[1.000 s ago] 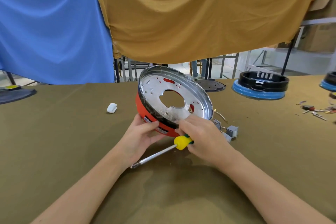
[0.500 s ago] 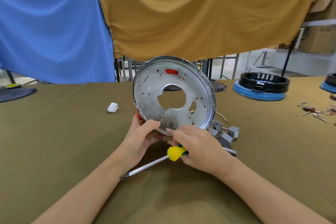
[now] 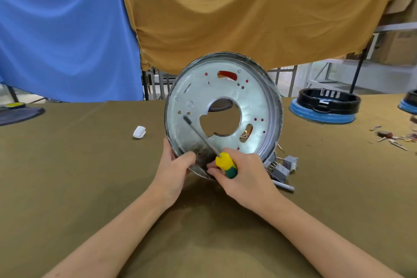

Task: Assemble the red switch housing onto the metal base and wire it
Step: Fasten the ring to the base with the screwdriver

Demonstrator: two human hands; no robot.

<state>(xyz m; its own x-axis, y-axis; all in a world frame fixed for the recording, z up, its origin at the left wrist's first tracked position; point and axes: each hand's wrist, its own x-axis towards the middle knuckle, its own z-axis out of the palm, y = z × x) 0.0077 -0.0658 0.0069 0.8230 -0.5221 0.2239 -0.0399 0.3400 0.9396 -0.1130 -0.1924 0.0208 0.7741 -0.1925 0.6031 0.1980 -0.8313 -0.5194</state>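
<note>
Left hand (image 3: 174,170) pinches the metal base (image 3: 223,110) rim; right hand (image 3: 243,174) grips the screwdriver (image 3: 222,160). Keep the base steady and seat the tip squarely before turning.

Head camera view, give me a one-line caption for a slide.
Left hand steadies the upright metal base on the table while the right hand points a yellow-handled screwdriver at its face.

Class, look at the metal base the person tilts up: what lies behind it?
Red housing shows through the slots of the metal base; the table cloth shows through its centre hole. Grey connectors poke out lower right. The housing's body and wiring are covered.
</note>
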